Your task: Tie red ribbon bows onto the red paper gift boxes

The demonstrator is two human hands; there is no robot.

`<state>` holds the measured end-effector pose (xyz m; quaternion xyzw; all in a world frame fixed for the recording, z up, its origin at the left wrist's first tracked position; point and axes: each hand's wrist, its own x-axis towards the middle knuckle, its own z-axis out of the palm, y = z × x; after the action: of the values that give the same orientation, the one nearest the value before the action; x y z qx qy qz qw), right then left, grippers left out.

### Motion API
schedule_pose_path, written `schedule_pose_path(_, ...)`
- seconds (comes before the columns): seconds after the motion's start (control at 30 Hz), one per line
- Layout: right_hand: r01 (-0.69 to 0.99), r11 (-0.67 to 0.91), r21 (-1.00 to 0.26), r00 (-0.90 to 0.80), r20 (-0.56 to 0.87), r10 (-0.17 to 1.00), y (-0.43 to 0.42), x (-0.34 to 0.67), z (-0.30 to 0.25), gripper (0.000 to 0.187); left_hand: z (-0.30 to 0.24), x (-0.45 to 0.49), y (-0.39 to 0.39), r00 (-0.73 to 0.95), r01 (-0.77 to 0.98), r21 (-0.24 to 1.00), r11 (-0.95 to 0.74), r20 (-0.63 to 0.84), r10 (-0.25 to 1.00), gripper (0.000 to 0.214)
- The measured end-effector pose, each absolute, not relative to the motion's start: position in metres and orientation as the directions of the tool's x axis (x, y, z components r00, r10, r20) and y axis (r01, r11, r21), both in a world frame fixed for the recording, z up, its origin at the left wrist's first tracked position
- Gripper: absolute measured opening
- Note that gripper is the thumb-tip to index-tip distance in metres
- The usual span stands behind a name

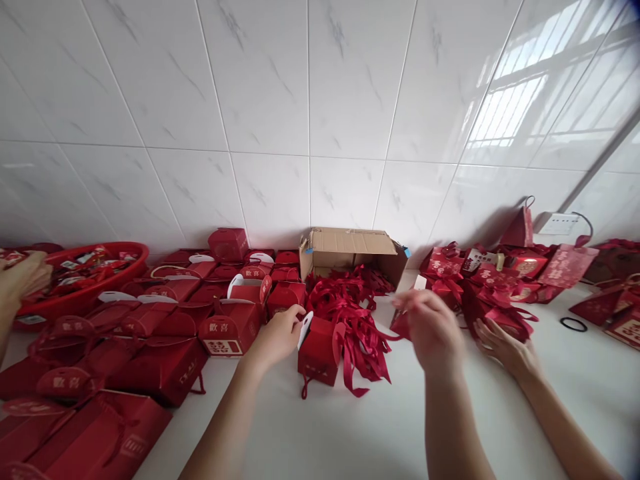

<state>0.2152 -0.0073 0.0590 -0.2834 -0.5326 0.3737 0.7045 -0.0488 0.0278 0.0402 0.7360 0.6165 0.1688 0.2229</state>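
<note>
My left hand [281, 331] pinches the white-backed top flap of a small red gift box [318, 352]. The box stands on the white table with a red cord at its front corner. Just beyond it lies a tangled heap of dark red ribbons [345, 300], spilling from an open cardboard box [353, 241]. To the right of the ribbons, my right hand [434, 327] is raised and blurred, its fingers curled together. What it holds, if anything, cannot be made out. A red item shows partly behind its fingers.
Rows of red gift boxes [155, 360] cover the left side. A co-worker's hand [30, 273] is over a red basin [143, 257] of wrapped items. Another person's hand [505, 350] touches a ribboned box at right, near a black ring [573, 325]. A socket strip [553, 223] is by the wall.
</note>
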Motion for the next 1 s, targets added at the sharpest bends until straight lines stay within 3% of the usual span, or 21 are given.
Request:
schedule_pose_path(0.07, -0.030, 0.395, -0.918, -0.073, 0.397, 0.915, 0.008, 0.194, 0.049, 0.014, 0.039, -0.047, 0.027, 0.206, 0.811, 0.564, -0.155, -0.026, 0.978, 0.028)
schedule_pose_path(0.13, 0.208, 0.317, -0.925, -0.252, 0.262, 0.932, 0.020, 0.173, 0.038, 0.017, 0.038, -0.046, 0.026, 0.232, 0.786, 0.594, -0.174, -0.021, 0.972, 0.030)
schedule_pose_path(0.27, 0.450, 0.280, -0.848, -0.332, 0.132, 0.934, 0.032, 0.148, 0.016, 0.019, 0.035, -0.045, 0.024, 0.272, 0.772, 0.600, -0.209, -0.015, 0.962, 0.036)
schedule_pose_path(0.73, 0.530, 0.295, -0.795, -0.376, 0.092, 0.922, 0.033, 0.136, 0.010, 0.020, 0.037, -0.038, 0.013, 0.294, 0.825, 0.506, -0.251, -0.006, 0.956, 0.037)
schedule_pose_path(1.0, 0.574, 0.292, -0.765, -0.357, 0.087, 0.930, 0.035, 0.133, 0.004, 0.018, 0.034, -0.038, 0.018, 0.284, 0.805, 0.548, -0.229, -0.015, 0.959, 0.027)
